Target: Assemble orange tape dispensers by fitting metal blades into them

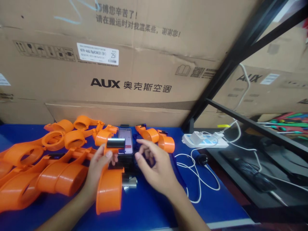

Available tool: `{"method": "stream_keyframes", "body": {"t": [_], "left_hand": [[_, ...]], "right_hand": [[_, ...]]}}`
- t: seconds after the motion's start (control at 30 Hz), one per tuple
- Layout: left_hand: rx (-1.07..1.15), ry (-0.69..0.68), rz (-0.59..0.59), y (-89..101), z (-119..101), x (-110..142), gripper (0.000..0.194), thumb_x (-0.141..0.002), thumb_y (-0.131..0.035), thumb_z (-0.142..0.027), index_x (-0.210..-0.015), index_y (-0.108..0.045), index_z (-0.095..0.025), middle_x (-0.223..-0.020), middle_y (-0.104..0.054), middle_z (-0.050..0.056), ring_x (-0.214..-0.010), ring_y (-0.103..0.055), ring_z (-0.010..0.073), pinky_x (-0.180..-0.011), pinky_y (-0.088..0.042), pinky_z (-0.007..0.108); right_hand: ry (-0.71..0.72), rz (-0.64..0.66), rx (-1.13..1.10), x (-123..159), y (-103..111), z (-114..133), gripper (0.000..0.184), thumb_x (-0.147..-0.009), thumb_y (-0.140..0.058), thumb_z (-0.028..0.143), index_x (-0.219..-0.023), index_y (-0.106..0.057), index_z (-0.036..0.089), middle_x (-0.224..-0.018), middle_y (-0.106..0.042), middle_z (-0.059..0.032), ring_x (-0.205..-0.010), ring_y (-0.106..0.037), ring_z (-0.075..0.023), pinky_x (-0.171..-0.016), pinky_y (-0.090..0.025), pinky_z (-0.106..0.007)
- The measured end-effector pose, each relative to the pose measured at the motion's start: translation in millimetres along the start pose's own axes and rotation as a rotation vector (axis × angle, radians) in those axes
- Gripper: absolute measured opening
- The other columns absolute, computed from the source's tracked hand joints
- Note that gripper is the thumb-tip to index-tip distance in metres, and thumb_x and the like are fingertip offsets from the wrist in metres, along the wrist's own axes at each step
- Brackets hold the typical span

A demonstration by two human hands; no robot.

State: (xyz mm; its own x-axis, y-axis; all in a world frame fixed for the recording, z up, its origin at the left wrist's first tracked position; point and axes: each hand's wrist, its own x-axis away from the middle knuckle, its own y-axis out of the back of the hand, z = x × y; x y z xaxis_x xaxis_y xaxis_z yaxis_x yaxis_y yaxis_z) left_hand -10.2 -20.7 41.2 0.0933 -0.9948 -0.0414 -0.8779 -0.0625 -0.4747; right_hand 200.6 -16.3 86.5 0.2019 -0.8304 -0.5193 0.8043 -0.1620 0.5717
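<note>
My left hand (99, 162) grips an orange plastic tool (109, 187) with a wide ring at its near end and a small black ridged part (115, 143) at its top. My right hand (154, 163) hovers just to the right of it with fingers curled and apart, holding nothing that I can see. A phone (126, 141) with a lit screen stands just behind both hands. All of this is over a blue table top (154, 208).
Several more orange tools (48, 160) lie piled at the left, and two (156, 138) lie behind my right hand. A white power strip (204, 141) with chargers and white cables (194, 173) lies at the right. Large cardboard boxes (120, 64) and a black metal frame (240, 51) stand behind.
</note>
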Motion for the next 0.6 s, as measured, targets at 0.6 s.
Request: {"method": "stream_keyframes", "body": {"t": [0.6], "left_hand": [[-0.303, 0.085, 0.171, -5.8, 0.0, 11.6, 0.03, -0.093, -0.07, -0.047, -0.101, -0.068, -0.018, -0.056, -0.065, -0.002, -0.049, -0.058, 0.0123, -0.057, -0.043, 0.024]], "right_hand": [[0.243, 0.011, 0.201, 19.0, -37.4, -1.0, 0.048, -0.101, -0.046, 0.022, -0.146, -0.05, 0.008, -0.086, -0.073, -0.009, -0.072, -0.068, -0.0213, -0.066, -0.058, -0.034]]}}
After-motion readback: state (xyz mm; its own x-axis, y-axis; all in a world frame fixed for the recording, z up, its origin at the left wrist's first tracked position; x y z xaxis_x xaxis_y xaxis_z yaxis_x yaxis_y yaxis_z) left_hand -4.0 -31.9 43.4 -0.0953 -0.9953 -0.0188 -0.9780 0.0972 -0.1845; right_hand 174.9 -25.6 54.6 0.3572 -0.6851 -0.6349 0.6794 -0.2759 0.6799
